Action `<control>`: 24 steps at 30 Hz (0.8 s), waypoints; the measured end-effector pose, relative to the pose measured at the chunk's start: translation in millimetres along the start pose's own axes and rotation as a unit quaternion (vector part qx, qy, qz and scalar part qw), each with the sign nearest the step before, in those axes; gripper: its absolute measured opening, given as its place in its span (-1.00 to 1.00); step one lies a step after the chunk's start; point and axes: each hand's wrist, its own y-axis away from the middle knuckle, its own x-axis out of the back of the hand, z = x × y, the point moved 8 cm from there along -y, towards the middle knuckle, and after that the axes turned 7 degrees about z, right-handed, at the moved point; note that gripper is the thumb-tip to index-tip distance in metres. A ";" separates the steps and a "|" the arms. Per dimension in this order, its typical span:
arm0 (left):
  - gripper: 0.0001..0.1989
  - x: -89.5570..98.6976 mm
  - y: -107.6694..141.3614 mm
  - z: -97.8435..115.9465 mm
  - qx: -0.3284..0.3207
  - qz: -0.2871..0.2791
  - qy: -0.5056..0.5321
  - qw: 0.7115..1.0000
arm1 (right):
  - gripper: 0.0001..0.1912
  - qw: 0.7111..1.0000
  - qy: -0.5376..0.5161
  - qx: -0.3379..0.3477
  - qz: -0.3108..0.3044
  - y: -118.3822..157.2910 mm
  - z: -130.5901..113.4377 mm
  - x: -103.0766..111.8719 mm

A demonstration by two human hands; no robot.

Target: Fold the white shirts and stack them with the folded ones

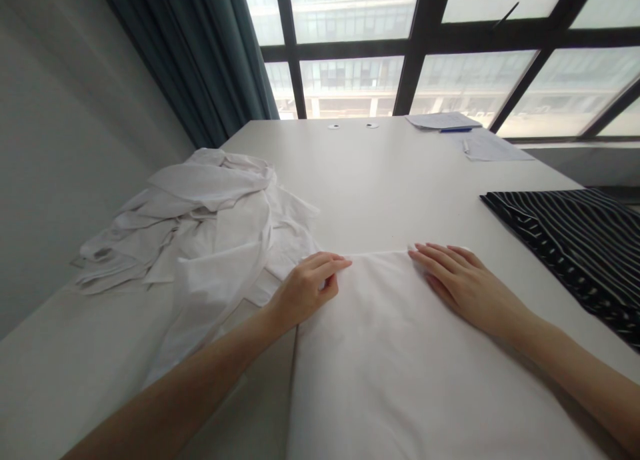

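Observation:
A white cloth lies spread flat on the table in front of me, its far edge running between my two hands. At the far left corner, my left hand is closed in a pinch on the cloth. My right hand lies flat over the far right corner, fingers stretched out. Just left of my left hand, a crumpled heap of white fabric spreads over the table and reaches close to the flat cloth.
The white table extends to the window. A black-and-white striped cloth lies at the right edge. Papers and a blue pen sit at the far right. A dark curtain hangs at the back left.

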 end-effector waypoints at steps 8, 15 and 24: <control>-0.57 -6.0 1.1 3.3 -0.013 -0.051 -0.046 0.998 | -0.50 0.999 0.010 -0.039 -0.027 1.8 10.9 -5.4; -0.41 -27.4 15.3 18.2 -0.052 -0.235 -0.194 0.951 | -0.42 0.991 0.050 -0.114 -0.038 10.0 26.3 -9.9; -0.42 -28.6 20.2 19.4 -0.043 -0.290 -0.230 0.928 | -0.45 0.999 0.029 0.003 -0.022 0.9 -11.2 -7.8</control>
